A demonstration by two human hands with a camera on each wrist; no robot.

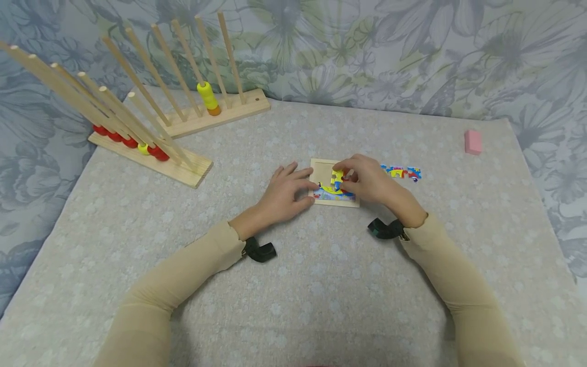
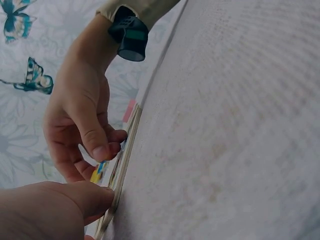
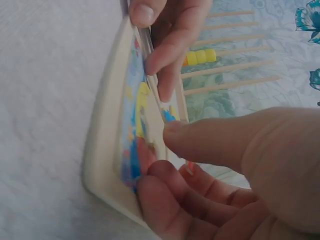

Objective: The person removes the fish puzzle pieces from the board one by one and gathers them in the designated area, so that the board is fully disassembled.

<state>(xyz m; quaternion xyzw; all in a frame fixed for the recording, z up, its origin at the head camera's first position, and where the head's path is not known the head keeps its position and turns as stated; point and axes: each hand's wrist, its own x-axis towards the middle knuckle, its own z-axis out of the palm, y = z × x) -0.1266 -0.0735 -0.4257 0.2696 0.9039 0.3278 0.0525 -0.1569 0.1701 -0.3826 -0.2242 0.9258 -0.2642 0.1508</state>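
Hands both at the puzzle tray. Left hand [image 1: 288, 192]: fingers spread and fairly straight, thumb and index at the tray's left edge, not wrapped round any piece. Right hand [image 1: 367, 178]: narrow, thumb and fingertips pinching a puzzle piece [image 1: 338, 176], mostly yellow with some blue, over the tray's right half. Its full picture can't be read, my fingers cover part.

Wooden puzzle tray [image 1: 337, 204] lies flat between my two hands, right hand over its right side. Strip nearest me is filled with printed picture: blue, with a yellow curved shape. Bare wood shows in the far left part, just past my left fingertips. Whether the held piece touches the tray, can't tell.

Loose puzzle pieces [image 1: 401, 172], multicoloured, sit on the desk [image 1: 293, 295] just right of my right hand, close together. Pink block [image 1: 473, 141] further off to the right of that hand, near the desk's far corner.

Left of my left hand and beyond it, two wooden rod stands. Far stand [image 1: 254, 102]: upright rods, yellow beads [image 1: 208, 95] stacked on an orange bead [image 1: 214, 110] on one rod. Near stand [image 1: 194, 176]: red beads [image 1: 158, 153] plus a yellow bead [image 1: 143, 149], low on the rods. Beyond both hands, floral wallpaper [image 1: 330, 51]. Black wrist device [image 1: 260, 250] on my left wrist, similar on the right; beige sleeves [image 1: 197, 265].
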